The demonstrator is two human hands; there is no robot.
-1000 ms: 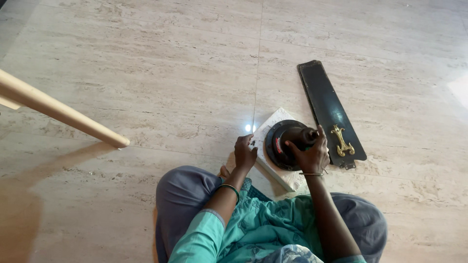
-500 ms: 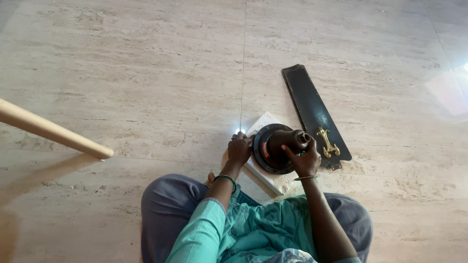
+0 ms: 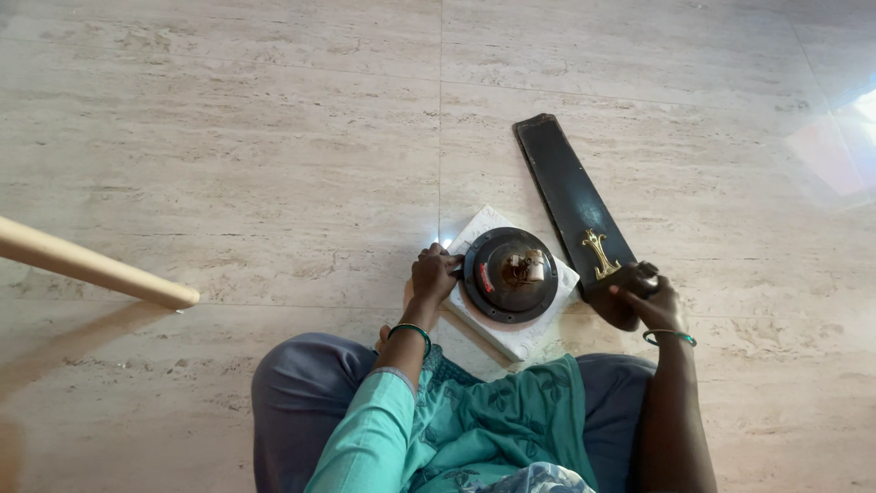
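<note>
I sit cross-legged on a stone floor. A round black fan motor (image 3: 509, 274) rests on a white block (image 3: 488, 228) in front of my knees. My left hand (image 3: 432, 275) grips the motor's left rim. A long black fan blade (image 3: 568, 196) with a gold ornament (image 3: 599, 254) lies to the right, angled away from me. My right hand (image 3: 651, 298) is closed on the blade's dark bracket end (image 3: 624, 294), near my right knee.
A pale wooden pole (image 3: 91, 266) comes in from the left edge, its rounded tip above the floor. The beige marble floor (image 3: 274, 137) spreads all around. A bright patch of sunlight (image 3: 835, 141) lies at the far right.
My right hand has left the top of the motor and moved right onto the blade's bracket end. My left hand stays at the motor's left rim.
</note>
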